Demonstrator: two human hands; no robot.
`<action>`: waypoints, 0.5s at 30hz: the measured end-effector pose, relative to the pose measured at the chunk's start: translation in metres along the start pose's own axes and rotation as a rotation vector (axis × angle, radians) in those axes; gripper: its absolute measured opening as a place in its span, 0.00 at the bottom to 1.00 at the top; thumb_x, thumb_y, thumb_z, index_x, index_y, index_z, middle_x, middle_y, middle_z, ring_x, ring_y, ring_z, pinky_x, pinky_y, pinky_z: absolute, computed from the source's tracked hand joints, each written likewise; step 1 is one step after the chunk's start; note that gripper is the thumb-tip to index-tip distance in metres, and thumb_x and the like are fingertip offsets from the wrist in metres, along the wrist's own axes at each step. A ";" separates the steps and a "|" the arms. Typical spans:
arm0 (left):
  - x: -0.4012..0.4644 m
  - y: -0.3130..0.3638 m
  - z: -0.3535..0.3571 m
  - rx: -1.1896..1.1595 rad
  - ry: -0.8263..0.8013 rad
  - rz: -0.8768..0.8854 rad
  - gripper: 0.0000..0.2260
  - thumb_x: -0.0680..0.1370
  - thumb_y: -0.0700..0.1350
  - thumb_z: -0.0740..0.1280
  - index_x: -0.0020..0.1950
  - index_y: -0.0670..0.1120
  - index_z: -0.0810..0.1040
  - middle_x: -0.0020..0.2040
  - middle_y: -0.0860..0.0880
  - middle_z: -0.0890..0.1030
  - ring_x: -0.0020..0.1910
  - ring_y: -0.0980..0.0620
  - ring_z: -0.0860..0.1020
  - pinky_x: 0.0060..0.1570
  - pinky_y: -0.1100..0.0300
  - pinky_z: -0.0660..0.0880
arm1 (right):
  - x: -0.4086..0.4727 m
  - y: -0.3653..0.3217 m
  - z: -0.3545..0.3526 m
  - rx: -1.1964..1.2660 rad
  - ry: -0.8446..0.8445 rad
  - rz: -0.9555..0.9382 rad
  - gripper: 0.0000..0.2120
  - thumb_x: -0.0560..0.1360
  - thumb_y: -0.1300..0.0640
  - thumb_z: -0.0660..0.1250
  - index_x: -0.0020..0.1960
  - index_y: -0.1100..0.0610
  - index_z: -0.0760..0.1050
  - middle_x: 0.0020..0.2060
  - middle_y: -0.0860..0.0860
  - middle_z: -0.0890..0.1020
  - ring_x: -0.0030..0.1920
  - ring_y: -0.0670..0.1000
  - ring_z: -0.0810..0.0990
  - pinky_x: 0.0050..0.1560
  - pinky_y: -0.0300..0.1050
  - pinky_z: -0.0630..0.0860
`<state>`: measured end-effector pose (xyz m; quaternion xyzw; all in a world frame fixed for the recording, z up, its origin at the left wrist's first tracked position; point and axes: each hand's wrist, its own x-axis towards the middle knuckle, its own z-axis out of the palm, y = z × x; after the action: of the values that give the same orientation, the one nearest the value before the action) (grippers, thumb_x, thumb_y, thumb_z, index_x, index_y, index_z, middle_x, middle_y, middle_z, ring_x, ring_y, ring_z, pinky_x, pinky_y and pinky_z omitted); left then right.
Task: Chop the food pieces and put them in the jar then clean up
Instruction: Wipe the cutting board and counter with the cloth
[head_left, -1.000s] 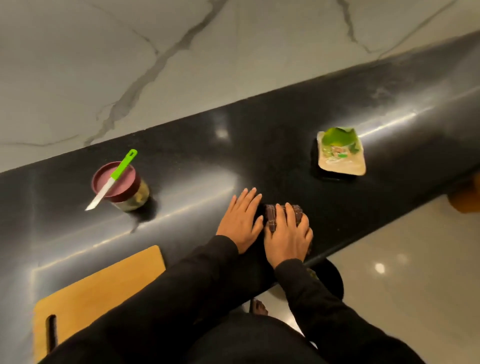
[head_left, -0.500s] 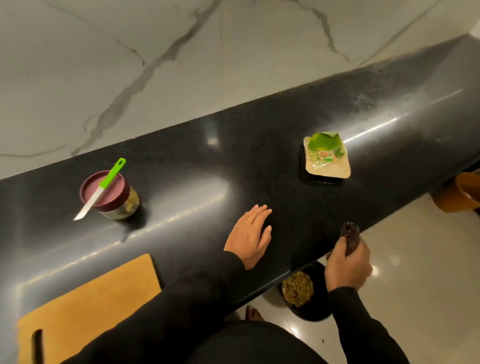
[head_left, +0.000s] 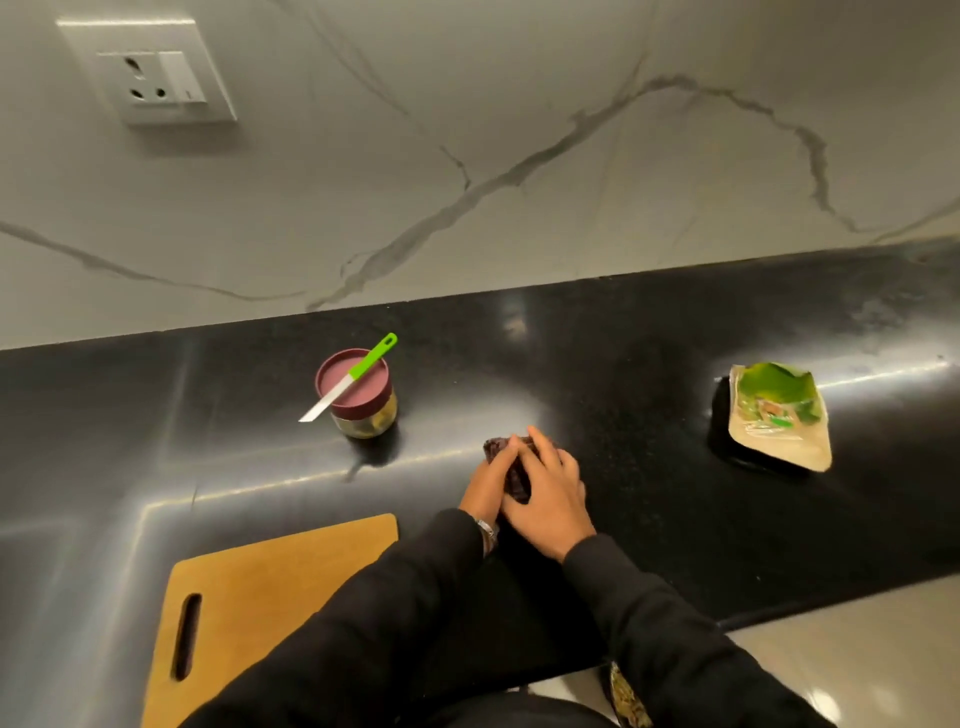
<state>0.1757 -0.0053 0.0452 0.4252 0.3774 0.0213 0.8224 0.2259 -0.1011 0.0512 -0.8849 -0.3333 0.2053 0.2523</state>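
A glass jar (head_left: 366, 418) with a maroon lid stands on the black counter (head_left: 623, 374), with food pieces inside. Across the lid lies a green-handled knife (head_left: 349, 383). At the front left, a wooden cutting board (head_left: 270, 587) lies bare. A dark brown cloth (head_left: 515, 478) sits on the counter in front of me. My left hand (head_left: 485, 491) holds its left side and my right hand (head_left: 553, 493) grips it from the right. Most of the cloth is hidden under my fingers.
A green and beige food packet (head_left: 776, 415) lies at the right on the counter. A wall socket (head_left: 150, 73) is at the upper left of the marble wall. Below the counter's front edge, a bin with scraps (head_left: 628, 699) peeks out.
My right hand brought the cloth up from over the bin, back onto the counter. My left hand, which lay flat, now closes on the cloth too. The view tilted upward.
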 end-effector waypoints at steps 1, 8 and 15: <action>0.000 0.001 -0.007 -0.018 0.018 -0.014 0.12 0.84 0.49 0.61 0.59 0.46 0.81 0.52 0.45 0.86 0.54 0.47 0.83 0.56 0.51 0.79 | 0.000 0.003 -0.001 0.102 -0.023 -0.016 0.36 0.77 0.45 0.68 0.80 0.43 0.57 0.81 0.43 0.49 0.78 0.53 0.50 0.76 0.56 0.58; 0.013 0.015 -0.017 -0.080 0.163 -0.176 0.19 0.83 0.55 0.60 0.58 0.41 0.81 0.50 0.40 0.86 0.47 0.42 0.84 0.51 0.48 0.80 | 0.015 0.019 -0.017 0.834 -0.048 0.340 0.25 0.79 0.54 0.70 0.74 0.50 0.69 0.67 0.51 0.77 0.64 0.48 0.79 0.65 0.48 0.76; 0.054 0.035 0.000 0.156 0.323 -0.109 0.14 0.76 0.43 0.65 0.58 0.37 0.79 0.50 0.39 0.85 0.48 0.40 0.84 0.55 0.43 0.81 | 0.055 0.025 -0.038 0.753 0.040 0.484 0.17 0.79 0.59 0.66 0.65 0.49 0.67 0.55 0.56 0.80 0.52 0.54 0.82 0.52 0.51 0.81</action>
<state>0.2240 0.0367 0.0377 0.4577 0.5273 0.0154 0.7157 0.2965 -0.0909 0.0556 -0.7876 -0.0139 0.3484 0.5080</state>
